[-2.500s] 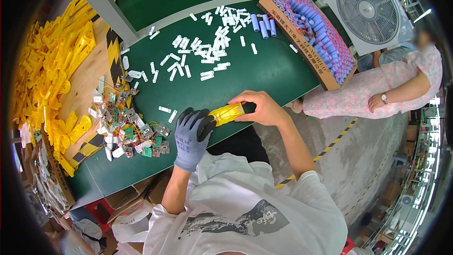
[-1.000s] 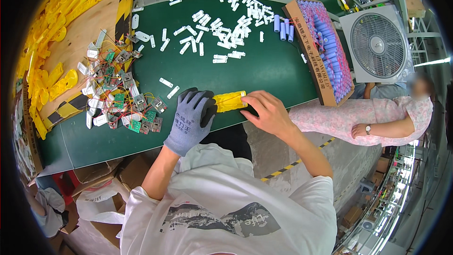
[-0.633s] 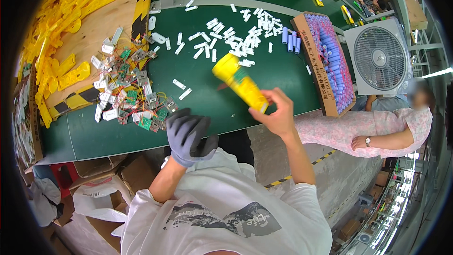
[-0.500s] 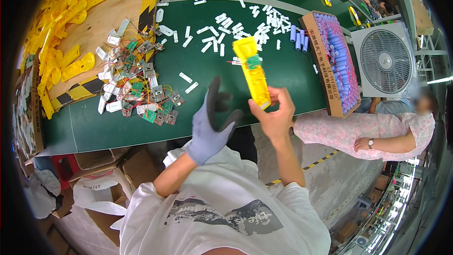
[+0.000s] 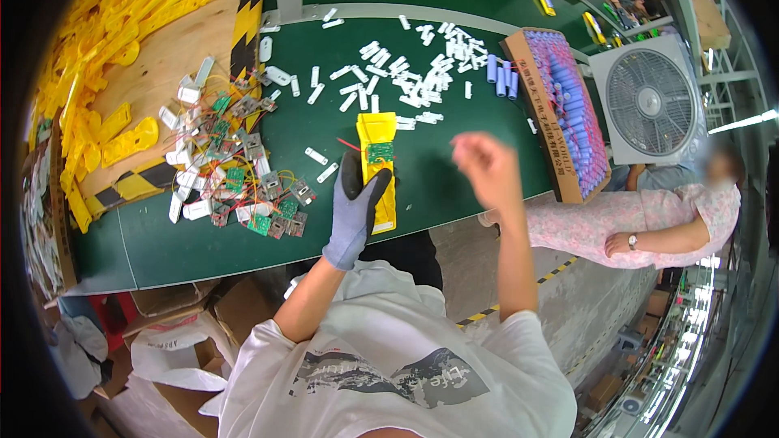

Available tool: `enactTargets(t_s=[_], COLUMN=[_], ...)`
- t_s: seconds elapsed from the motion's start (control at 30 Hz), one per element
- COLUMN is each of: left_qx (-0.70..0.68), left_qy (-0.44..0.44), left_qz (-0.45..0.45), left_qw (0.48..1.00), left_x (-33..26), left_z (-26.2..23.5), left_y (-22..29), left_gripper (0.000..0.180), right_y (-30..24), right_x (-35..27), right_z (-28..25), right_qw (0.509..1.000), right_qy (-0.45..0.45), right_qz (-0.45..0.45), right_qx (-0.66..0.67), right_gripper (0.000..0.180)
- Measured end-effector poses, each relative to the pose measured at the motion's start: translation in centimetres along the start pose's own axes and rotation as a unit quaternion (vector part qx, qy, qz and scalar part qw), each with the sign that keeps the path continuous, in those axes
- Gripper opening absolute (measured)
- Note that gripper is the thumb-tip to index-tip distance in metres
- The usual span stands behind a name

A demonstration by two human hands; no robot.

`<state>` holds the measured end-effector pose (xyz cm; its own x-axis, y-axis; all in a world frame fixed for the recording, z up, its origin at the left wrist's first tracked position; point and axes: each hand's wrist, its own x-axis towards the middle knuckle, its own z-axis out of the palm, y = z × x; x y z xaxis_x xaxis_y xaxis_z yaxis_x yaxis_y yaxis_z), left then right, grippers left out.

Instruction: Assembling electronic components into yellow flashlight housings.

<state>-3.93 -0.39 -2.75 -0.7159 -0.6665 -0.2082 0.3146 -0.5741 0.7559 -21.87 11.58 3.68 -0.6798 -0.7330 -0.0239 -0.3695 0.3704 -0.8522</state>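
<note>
My left hand (image 5: 357, 215), in a grey glove with dark fingers, grips a long yellow plastic housing (image 5: 376, 126) upright above the table's near edge. Inside the housing sits a green circuit board (image 5: 380, 152); a red wire sticks out to its left. My right hand (image 5: 491, 166) is bare and apart from the housing, over the table to its right. Motion smears its fingers, so their grip is unclear. Nearest beyond it stand several loose blue-purple cylindrical battery cells (image 5: 501, 77).
White plastic strips (image 5: 434, 73) lie scattered across the green table (image 5: 422, 186). To the left are a pile of wired circuit boards (image 5: 235, 178) and yellow housings (image 5: 130, 24). A carton of cells (image 5: 560, 146) stands at right, before a fan (image 5: 649, 101). A person (image 5: 649, 223) is beyond.
The housing has passed from my right hand to my left and moved left and nearer. My right hand has let go and lifted away from it.
</note>
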Motion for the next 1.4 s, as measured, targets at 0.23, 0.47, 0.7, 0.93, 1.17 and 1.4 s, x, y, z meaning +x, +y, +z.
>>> enactTargets(t_s=[0.23, 0.47, 0.7, 0.93, 1.17, 1.4], left_qx=[0.029, 0.439, 0.614, 0.761, 0.734, 0.748], left_qy=[0.082, 0.134, 0.142, -0.235, -0.312, -0.202], left_qz=[0.091, 0.118, 0.153, 0.338, 0.232, 0.203], left_qw=[0.992, 0.881, 0.761, 0.502, 0.557, 0.599], left_x=[-0.5, -1.2, -3.4, 1.2, 4.4, 1.3], left_z=[2.2, 2.9, 1.5, 0.8, -0.3, 1.8], left_y=[-0.3, 2.9, 4.6, 10.1, 8.3, 5.8], left_gripper=[0.045, 0.1, 0.09, 0.041, 0.023, 0.023], right_y=[5.7, 5.3, 5.2, 4.5, 1.5, 1.8], right_x=[15.0, 17.0, 13.7, 5.0, -4.7, -4.9], right_z=[-6.9, -5.5, -3.2, -0.6, 3.2, 4.8], right_qw=[0.939, 0.903, 0.909, 0.981, 0.983, 0.981], right_qy=[0.196, 0.094, 0.159, 0.145, 0.075, 0.082], right_qz=[-0.008, 0.09, -0.099, -0.126, -0.066, -0.157], right_qx=[-0.282, -0.409, -0.373, 0.018, 0.156, 0.08], right_gripper=[0.03, 0.023, 0.025, 0.029, 0.026, 0.025])
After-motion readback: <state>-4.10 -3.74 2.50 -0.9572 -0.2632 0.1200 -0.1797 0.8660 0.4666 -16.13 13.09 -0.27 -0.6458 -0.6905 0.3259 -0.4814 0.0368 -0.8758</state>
